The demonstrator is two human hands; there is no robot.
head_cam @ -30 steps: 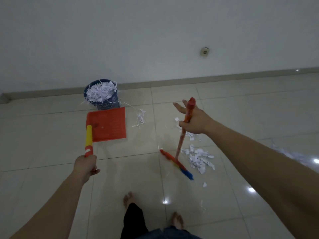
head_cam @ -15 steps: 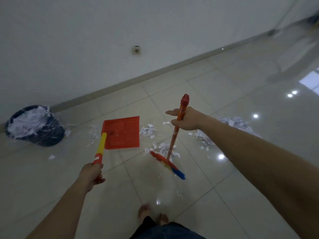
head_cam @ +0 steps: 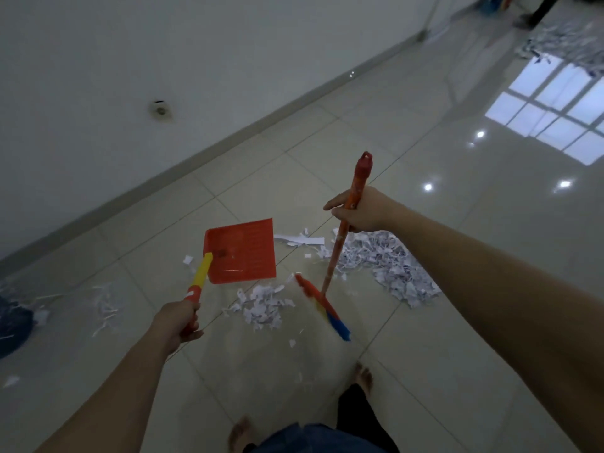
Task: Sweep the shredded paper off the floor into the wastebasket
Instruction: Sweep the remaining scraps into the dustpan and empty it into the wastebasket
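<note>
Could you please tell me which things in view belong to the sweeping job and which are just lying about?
Job: broom in right hand; dustpan in left hand; shredded paper; wastebasket.

Lying about: wall fitting; window reflection.

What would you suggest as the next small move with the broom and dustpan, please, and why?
Probably lower the dustpan beside the small paper pile and draw the broom head toward it. The pan looks nearly empty, the pile lies between both tools, and each hand already grips its handle.
</note>
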